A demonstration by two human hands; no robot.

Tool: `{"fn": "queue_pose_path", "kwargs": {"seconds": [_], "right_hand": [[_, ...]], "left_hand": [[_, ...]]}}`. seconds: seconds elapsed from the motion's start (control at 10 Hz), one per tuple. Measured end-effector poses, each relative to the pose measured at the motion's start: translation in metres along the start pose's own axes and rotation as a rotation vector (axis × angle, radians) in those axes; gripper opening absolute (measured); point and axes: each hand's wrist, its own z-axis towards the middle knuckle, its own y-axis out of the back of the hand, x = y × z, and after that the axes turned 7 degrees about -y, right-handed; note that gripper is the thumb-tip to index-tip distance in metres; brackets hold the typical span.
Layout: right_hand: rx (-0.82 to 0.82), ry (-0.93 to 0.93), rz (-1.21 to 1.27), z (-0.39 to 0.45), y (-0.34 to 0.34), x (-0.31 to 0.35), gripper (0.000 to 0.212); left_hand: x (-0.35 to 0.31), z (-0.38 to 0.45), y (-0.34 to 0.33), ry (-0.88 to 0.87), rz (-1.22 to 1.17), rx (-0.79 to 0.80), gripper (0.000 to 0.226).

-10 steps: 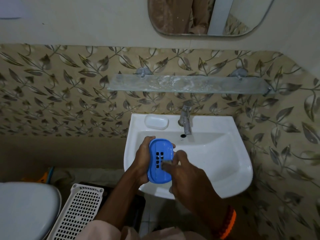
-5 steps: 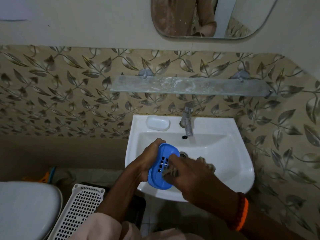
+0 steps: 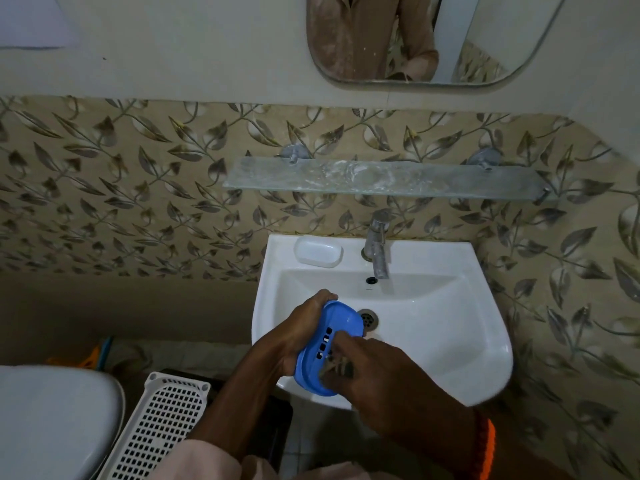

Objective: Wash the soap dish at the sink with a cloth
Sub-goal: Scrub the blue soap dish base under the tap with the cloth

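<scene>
Unmarked blue soap dish (image 3: 329,348) in hands (image 3: 301,336)

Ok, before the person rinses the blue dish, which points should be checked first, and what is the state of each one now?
1. Left hand grips the blue soap dish firmly: ok.
2. Dish is held over the sink: ok.
3. Right hand holds the cloth against the dish: ok.
4. Water runs from the tap: not ok, no stream shows.
5. Drain is unblocked: ok.
6. Dish is already clean: cannot tell.
</scene>
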Motion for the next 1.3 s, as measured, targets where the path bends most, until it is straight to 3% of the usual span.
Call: {"fn": "queue_pose_path", "kwargs": {"seconds": [0.2, 0.3, 0.5, 0.6, 0.7, 0.8, 1.0, 1.2, 1.3], "right_hand": [[-0.121, -0.221, 0.013, 0.025, 0.027, -0.014, 0.017], [-0.091, -0.245, 0.044, 0.014, 0.013, 0.001, 0.016], [-0.136, -0.413, 0.031, 0.021, 0.012, 0.000, 0.013], [-0.076, -0.469, -0.061, 0.016, 0.005, 0.016, 0.029], [-0.023, -0.454, 0.015, 0.012, 0.007, 0.020, 0.029], [-0.092, -0.481, 0.070, 0.019, 0.015, 0.013, 0.032], [-0.082, -0.472, 0.145, 0.021, 0.018, 0.022, 0.030], [-0.199, -0.557, 0.161, 0.030, 0.014, 0.014, 0.030], [-0.165, -0.448, 0.205, 0.031, 0.005, 0.023, 0.033]], "left_hand": [[0.000, -0.001, 0.002, 0.021, -0.100, 0.147, 0.061], [-0.001, 0.001, 0.001, -0.003, -0.080, 0.052, 0.054], [-0.003, -0.002, -0.006, -0.003, -0.031, 0.032, 0.060], [-0.006, 0.000, -0.013, -0.052, 0.061, -0.063, 0.051], [-0.005, 0.001, -0.011, -0.036, 0.030, -0.109, 0.049], [-0.002, -0.001, -0.008, -0.045, -0.082, -0.090, 0.050], [0.001, -0.001, -0.009, -0.081, -0.073, -0.097, 0.054], [0.006, 0.000, -0.018, -0.150, -0.164, -0.112, 0.051], [0.007, 0.001, -0.016, -0.151, -0.184, -0.107, 0.050]]}}
